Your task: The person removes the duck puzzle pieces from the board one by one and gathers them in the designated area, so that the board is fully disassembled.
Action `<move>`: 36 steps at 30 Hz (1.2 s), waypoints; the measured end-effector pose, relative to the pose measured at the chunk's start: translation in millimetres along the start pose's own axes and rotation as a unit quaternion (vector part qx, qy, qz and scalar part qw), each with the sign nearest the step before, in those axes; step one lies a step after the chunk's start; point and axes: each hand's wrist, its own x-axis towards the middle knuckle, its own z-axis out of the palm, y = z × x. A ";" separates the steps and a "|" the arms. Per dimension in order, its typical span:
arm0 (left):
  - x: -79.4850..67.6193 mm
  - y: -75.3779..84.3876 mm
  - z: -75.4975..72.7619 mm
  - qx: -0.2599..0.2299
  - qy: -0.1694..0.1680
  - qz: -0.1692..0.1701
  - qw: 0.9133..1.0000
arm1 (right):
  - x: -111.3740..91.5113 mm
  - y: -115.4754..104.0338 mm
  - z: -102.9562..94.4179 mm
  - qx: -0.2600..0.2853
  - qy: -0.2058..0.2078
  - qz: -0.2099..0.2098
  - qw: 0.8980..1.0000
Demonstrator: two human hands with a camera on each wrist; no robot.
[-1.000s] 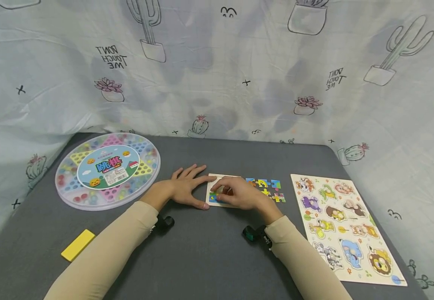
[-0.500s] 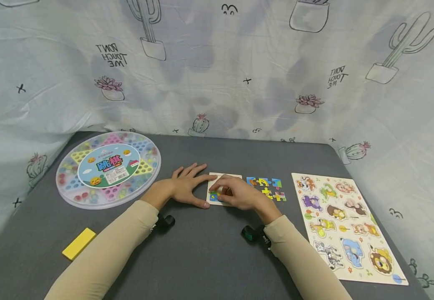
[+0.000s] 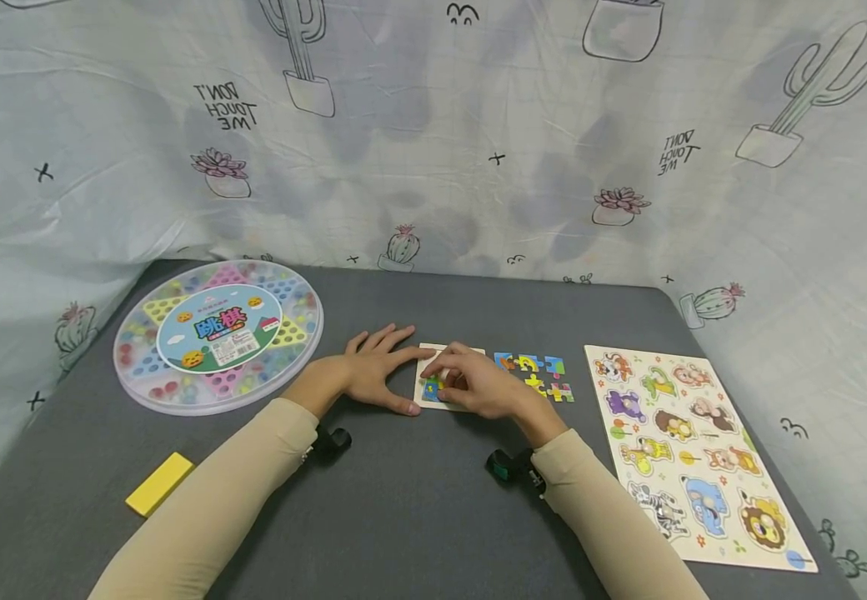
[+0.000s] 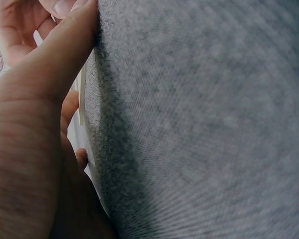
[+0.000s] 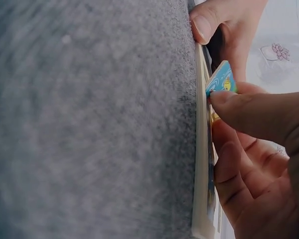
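A small wooden puzzle board (image 5: 202,149) with a pale border lies on the dark table, between my two hands. My right hand (image 3: 482,385) is over it, thumb and fingers pinching a blue puzzle piece (image 5: 222,79) with a yellow fish-like figure. In the right wrist view the piece is tilted up from the board's left part. My left hand (image 3: 372,380) rests palm down with spread fingers, its thumb and index fingertips at the board's left edge. Most of the board's middle is hidden beneath my right hand. Several loose jigsaw pieces (image 3: 528,363) lie just right of the board.
On the left is a round Chinese checkers box (image 3: 218,327) with a clear lid. A yellow block (image 3: 159,484) lies beside the left forearm. To the right lies a large animal peg-style puzzle board (image 3: 681,454), partly under the right sleeve. A printed cloth (image 3: 441,167) hangs behind the table.
The head view has shifted slightly. Both hands keep nearly the same places, and the right fingers have made only a small movement with the puzzle piece at the board's left part.
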 end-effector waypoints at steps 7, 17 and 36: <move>8.3 -8.8 6.8 -0.005 0.008 0.000 1.000 | -2.2 -3.1 -3.5 -0.003 0.019 -0.010 1.000; 7.7 -7.7 6.5 -0.010 0.005 -0.004 1.000 | -4.9 -1.9 -2.5 0.002 0.035 -0.034 0.999; 9.2 -11.2 9.8 -0.006 0.006 -0.006 1.000 | -25.7 4.8 -10.4 0.088 0.041 -0.003 0.995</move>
